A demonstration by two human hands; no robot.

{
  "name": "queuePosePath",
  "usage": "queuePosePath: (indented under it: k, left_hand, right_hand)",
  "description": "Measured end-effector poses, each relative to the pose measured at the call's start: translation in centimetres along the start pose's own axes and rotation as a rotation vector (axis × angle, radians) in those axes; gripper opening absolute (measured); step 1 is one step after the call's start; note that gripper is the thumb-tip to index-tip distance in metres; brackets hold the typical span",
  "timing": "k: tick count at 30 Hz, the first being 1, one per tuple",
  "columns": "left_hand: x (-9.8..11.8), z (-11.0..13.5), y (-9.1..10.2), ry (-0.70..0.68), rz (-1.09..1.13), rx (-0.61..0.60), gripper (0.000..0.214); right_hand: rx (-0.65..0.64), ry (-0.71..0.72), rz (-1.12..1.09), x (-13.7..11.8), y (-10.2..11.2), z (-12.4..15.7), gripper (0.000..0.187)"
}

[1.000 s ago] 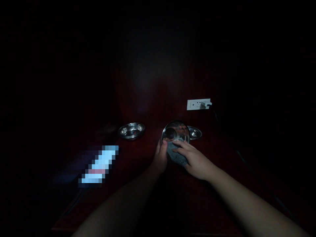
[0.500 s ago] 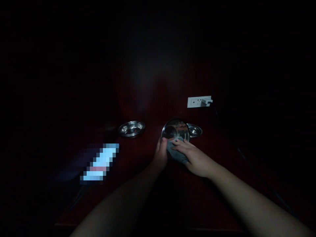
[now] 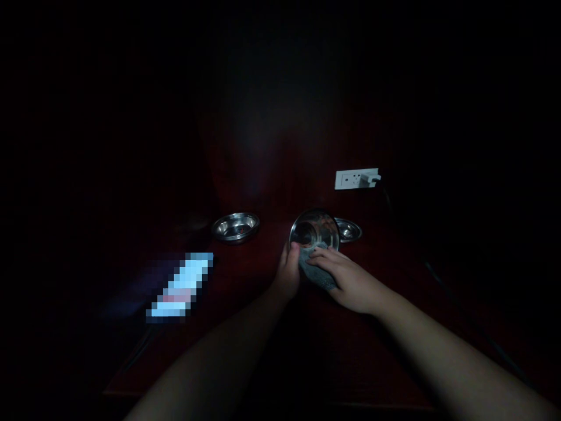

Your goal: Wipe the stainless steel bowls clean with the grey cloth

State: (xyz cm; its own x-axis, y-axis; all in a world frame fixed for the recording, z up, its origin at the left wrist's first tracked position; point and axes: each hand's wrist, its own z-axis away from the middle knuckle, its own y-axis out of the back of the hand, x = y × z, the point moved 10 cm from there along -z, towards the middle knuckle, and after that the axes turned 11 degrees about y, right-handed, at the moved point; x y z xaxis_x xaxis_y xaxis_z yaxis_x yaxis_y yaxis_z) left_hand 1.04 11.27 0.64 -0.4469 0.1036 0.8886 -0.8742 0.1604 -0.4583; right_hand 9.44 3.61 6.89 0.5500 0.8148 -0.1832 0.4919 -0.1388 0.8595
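My left hand grips the near left rim of a steel bowl, tilted so its inside faces me. My right hand presses a grey cloth against the bowl's lower edge, fingers curled over the cloth. A dark red table lies beneath both. The scene is very dim.
A second steel bowl sits on the table to the left, and a third lies just behind the held one. A white power strip with a plug and dark cable stands at the back right. A glowing blurred screen lies left.
My right hand with the cloth has shifted slightly along the bowl's lower rim. The bowl stays tilted in my left hand; the view has drifted a little.
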Motion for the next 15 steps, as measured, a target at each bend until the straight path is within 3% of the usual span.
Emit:
queuePosePath:
  k: [9, 15]
  left_hand:
    - [0.61, 0.12, -0.21, -0.094, -0.102, -0.013, 0.059]
    - [0.7, 0.34, -0.4, -0.106, -0.105, -0.03, 0.056]
  right_hand:
    - [0.023, 0.005, -0.081, 0.22, -0.33, 0.08, 0.064]
    - [0.092, 0.024, -0.159, 0.32, -0.37, 0.19, 0.059]
